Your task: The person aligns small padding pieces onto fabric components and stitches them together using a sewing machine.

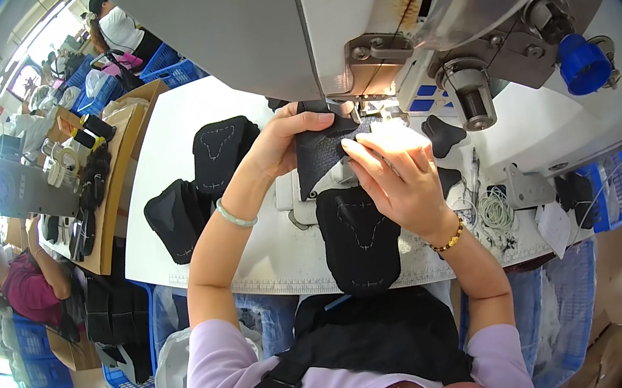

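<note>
black piece (pixel 317 155) under the sewing machine (pixel 242 26) looks unfinished; left hand (pixel 284 141) pinches it, right hand (pixel 400 174) rests half-open on it; nearby stacks' (pixel 223 155) progress, unclear.

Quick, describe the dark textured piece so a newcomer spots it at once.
Find the sewing machine overhanging the white table. Just below it, between the left hand and right hand, is the dark textured piece. Unlike the white-marked black stacks, it has both hands on it.
</note>
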`<state>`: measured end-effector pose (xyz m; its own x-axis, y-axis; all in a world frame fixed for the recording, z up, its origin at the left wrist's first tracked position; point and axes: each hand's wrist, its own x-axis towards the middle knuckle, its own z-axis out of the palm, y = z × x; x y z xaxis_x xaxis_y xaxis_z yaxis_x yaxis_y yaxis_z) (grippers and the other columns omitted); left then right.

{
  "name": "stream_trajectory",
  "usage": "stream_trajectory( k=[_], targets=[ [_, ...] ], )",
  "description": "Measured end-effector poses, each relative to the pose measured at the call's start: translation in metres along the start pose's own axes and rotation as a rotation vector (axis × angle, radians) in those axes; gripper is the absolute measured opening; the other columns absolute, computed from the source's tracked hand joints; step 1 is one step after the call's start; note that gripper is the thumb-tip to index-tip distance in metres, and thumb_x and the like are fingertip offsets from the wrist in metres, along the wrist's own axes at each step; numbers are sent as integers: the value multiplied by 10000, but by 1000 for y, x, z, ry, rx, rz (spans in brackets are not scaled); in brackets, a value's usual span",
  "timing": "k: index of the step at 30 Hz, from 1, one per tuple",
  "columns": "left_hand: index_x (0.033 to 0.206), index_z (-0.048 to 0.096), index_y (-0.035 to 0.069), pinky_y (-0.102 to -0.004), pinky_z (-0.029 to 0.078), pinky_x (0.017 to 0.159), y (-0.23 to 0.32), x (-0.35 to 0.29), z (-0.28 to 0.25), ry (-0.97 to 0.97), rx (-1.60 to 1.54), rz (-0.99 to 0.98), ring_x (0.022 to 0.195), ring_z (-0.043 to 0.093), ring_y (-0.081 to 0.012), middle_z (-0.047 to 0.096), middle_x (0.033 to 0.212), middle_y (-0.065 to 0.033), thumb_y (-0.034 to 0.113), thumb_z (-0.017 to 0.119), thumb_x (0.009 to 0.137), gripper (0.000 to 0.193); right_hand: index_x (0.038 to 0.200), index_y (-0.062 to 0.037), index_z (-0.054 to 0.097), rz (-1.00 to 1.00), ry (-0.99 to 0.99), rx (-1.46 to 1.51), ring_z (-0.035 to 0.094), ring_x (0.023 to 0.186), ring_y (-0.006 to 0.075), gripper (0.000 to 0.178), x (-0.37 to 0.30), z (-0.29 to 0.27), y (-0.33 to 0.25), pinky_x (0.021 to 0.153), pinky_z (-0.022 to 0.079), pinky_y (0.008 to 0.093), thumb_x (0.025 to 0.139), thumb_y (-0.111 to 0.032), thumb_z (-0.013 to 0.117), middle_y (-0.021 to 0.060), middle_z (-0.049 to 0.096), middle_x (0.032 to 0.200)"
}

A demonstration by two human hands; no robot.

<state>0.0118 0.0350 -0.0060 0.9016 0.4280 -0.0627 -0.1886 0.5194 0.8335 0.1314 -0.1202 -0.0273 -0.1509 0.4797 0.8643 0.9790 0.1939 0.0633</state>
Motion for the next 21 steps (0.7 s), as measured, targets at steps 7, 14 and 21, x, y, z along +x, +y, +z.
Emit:
stream_trajectory(
  k=[7, 14, 21],
  targets=[
    [1049, 551, -15, -296, 508, 781, -9, -12, 6, 47, 55, 75, 840, 614, -180, 612, 937, -116, 43, 579, 763, 293, 1051, -120, 619, -8, 4, 4, 523, 986, 145, 329, -6, 1, 0, 855, 398, 299, 722, -112, 635, 5, 548, 1056],
    [1073, 550, 1, -285, 490, 806, -8, -24, 23, 70, 153, 130, 872, 601, -163, 605, 966, -94, 51, 565, 780, 298, 994, -95, 642, -56, 1, 88, 538, 966, 151, 295, -2, -2, 3, 864, 404, 304, 703, -136, 609, 6, 564, 1010],
    [1063, 560, 1, -262, 500, 784, -15, -24, 20, 95, 21, 139, 849, 614, -149, 626, 931, -81, 14, 570, 798, 265, 991, -95, 649, -81, 11, 70, 543, 958, 132, 292, -4, -3, 6, 859, 403, 294, 706, -126, 594, -11, 574, 1011]
  ],
)
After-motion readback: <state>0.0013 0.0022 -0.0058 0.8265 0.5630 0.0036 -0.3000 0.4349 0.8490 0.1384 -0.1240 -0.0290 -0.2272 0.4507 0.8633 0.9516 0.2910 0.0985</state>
